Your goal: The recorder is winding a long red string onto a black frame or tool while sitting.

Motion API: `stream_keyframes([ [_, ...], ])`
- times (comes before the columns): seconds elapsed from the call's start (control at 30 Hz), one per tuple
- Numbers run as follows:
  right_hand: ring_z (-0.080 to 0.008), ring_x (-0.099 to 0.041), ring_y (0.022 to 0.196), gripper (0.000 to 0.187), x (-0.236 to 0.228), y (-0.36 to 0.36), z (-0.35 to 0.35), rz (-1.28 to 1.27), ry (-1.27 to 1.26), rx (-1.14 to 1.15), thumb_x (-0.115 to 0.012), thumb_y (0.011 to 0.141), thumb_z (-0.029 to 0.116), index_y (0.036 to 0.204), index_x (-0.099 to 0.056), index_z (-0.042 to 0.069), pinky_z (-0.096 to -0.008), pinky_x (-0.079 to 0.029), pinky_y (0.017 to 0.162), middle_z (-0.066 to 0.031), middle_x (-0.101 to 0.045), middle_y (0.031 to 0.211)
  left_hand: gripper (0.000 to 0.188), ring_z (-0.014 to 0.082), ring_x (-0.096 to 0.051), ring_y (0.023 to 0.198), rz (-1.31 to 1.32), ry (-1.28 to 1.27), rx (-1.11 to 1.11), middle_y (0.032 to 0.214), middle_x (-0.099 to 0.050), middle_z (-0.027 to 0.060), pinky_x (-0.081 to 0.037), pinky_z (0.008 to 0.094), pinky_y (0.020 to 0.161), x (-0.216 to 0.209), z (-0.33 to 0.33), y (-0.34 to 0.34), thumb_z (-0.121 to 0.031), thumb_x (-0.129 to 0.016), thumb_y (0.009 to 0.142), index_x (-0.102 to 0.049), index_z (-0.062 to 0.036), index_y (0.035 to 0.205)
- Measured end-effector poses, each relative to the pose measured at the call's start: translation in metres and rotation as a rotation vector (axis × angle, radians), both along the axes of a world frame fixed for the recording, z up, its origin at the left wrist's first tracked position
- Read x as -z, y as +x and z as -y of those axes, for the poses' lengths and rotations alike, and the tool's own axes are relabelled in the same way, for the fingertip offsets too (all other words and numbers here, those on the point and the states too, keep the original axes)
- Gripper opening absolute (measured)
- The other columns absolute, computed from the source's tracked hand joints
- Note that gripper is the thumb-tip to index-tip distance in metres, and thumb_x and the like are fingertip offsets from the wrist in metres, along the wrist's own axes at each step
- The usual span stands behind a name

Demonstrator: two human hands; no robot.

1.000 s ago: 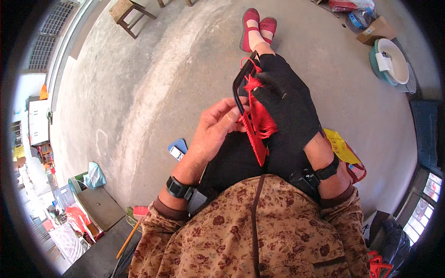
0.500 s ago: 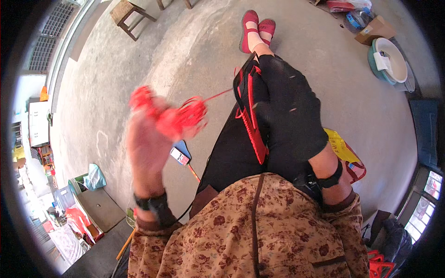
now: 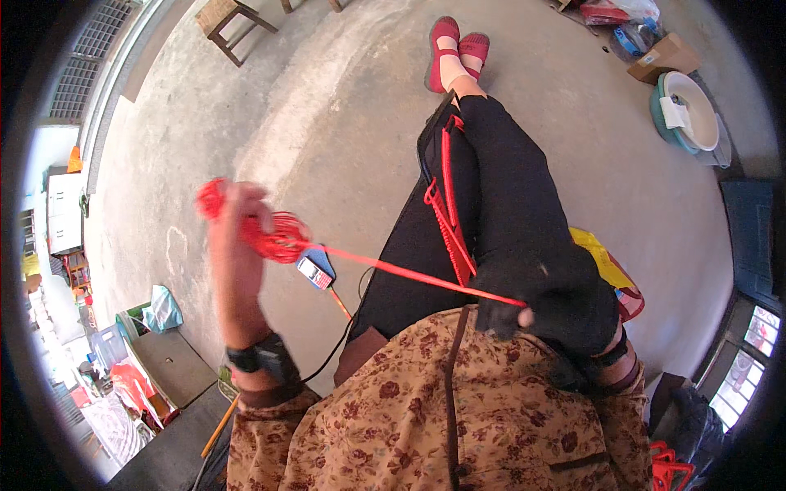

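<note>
My left hand (image 3: 236, 254), raised over the floor left of my legs, is closed round a loose bundle of red cord (image 3: 282, 238). A length of the cord runs taut across my lap to my right hand (image 3: 553, 303). That hand wears a black glove with a bare fingertip showing, and it pinches the cord low over my right thigh. On my black-trousered legs lies a long, narrow black-rimmed piece (image 3: 424, 151) with red cord wound along it. Its lower end is close to the gloved hand, and I cannot tell its kind.
A blue pad (image 3: 321, 263) with a phone-like device on it is beside my left leg. A yellow and red bag (image 3: 604, 263) is by my right thigh. A wooden stool (image 3: 225, 18) stands far left; basins (image 3: 692, 106) and a cardboard box (image 3: 665, 56) sit far right.
My right hand has come back toward my waist, drawing the cord out across my lap. My left hand has shifted a little left with the bundle.
</note>
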State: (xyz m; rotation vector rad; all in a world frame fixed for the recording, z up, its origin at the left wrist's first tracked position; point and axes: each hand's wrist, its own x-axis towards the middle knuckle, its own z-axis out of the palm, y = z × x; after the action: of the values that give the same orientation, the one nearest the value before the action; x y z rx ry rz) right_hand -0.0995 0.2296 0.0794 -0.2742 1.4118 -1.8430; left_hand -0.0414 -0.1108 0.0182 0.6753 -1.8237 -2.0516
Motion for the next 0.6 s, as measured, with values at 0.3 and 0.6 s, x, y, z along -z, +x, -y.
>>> stream_keyframes([
  [0.3, -0.0275, -0.064, 0.076, 0.031, 0.004, 0.011, -0.036, -0.565, 0.150, -0.103, -0.067, 0.081, 0.031, 0.086, -0.066, 0.001, -0.0354, -0.050, 0.070, -0.0125, -0.065, 0.078, 0.037, 0.0055, -0.048, 0.055, 0.255, -0.498, 0.479, 0.059, -0.050, -0.0044, -0.040, 0.0244, 0.051, 0.026, -0.140, -0.040, -0.025, -0.077, 0.073, -0.059, -0.0024, 0.095],
  [0.6, -0.0304, -0.062, 0.088, 0.027, 0.012, -0.068, -0.021, -1.038, 0.791, 0.167, -0.065, 0.082, 0.017, 0.105, -0.062, 0.003, -0.0386, -0.049, 0.075, -0.0181, -0.063, 0.099, 0.032, 0.0152, -0.061, 0.089, -0.086, 0.008, 0.199, 0.103, -0.062, 0.0094, -0.051, 0.0298, 0.076, 0.024, -0.089, -0.042, -0.011, -0.063, 0.086, -0.055, 0.0016, 0.114],
])
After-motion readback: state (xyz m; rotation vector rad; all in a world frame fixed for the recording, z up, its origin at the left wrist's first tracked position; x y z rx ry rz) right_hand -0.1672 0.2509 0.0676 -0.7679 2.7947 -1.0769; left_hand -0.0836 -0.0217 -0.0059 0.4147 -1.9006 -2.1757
